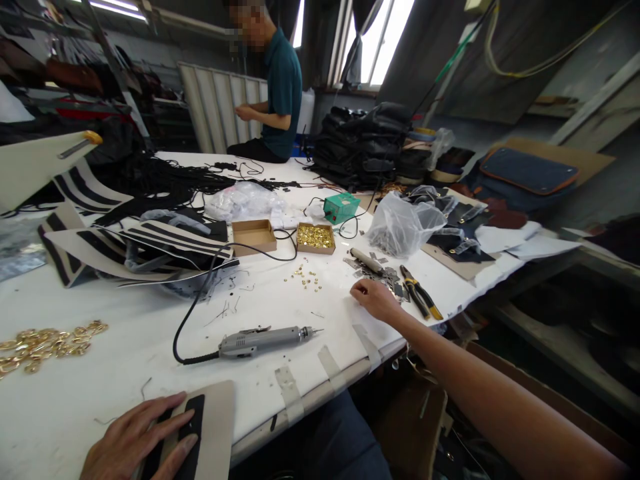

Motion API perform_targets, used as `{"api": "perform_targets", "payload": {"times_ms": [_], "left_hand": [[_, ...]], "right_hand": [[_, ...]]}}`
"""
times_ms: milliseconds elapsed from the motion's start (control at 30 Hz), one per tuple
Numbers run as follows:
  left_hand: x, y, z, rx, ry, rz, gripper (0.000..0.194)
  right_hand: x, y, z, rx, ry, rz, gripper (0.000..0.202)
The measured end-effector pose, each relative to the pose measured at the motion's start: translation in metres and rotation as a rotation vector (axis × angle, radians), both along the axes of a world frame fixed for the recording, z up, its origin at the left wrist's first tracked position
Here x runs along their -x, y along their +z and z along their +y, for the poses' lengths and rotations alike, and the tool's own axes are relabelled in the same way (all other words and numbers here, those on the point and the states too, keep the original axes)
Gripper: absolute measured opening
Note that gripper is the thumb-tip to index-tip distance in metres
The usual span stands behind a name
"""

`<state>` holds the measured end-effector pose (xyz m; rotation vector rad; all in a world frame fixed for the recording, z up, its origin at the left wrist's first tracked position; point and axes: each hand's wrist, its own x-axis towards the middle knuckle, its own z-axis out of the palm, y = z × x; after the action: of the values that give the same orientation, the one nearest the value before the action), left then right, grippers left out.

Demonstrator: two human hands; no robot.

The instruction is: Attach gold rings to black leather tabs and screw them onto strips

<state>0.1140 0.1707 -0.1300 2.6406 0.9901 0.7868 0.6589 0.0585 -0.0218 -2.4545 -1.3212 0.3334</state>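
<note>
My left hand (137, 437) lies flat with its fingers stretched out on a beige panel with black strips (218, 420) at the table's near edge. Out to the right, my right hand (375, 299) is just over the table, its fingers curled together; whatever they hold, if anything, is hidden. Small grey metal plates (395, 283) lie scattered beside it, with a pale-handled tool (367, 260) among them. Black and yellow pliers (419, 293) rest to the right of that hand. Between my hands, a grey corded electric screwdriver (267, 341) points right.
A small box of gold fittings (315, 238) stands mid-table near an open cardboard box (253, 237) and a green power unit (341, 208). Gold rings (47, 347) lie left. Striped panels (135, 250) and black bags (357, 147) are piled behind. A person (280, 80) sits at the far side.
</note>
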Motion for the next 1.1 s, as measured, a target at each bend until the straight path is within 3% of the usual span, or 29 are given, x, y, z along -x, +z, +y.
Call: {"api": "perform_targets", "payload": {"times_ms": [167, 433, 800, 1100], "left_hand": [[0.005, -0.006, 0.002, -0.046, -0.052, 0.051, 0.032], [0.002, 0.002, -0.003, -0.024, -0.042, 0.056, 0.033], [-0.004, 0.011, -0.006, -0.026, -0.023, 0.029, 0.034], [-0.005, 0.014, -0.007, -0.029, -0.009, 0.045, 0.034]], "right_hand": [[0.008, 0.002, 0.039, 0.005, 0.001, 0.156, 0.025], [0.004, -0.016, 0.099, 0.077, 0.046, 0.271, 0.027], [-0.004, -0.016, 0.12, 0.252, 0.12, 0.247, 0.021], [0.007, -0.009, 0.13, 0.332, 0.086, 0.136, 0.023]]}}
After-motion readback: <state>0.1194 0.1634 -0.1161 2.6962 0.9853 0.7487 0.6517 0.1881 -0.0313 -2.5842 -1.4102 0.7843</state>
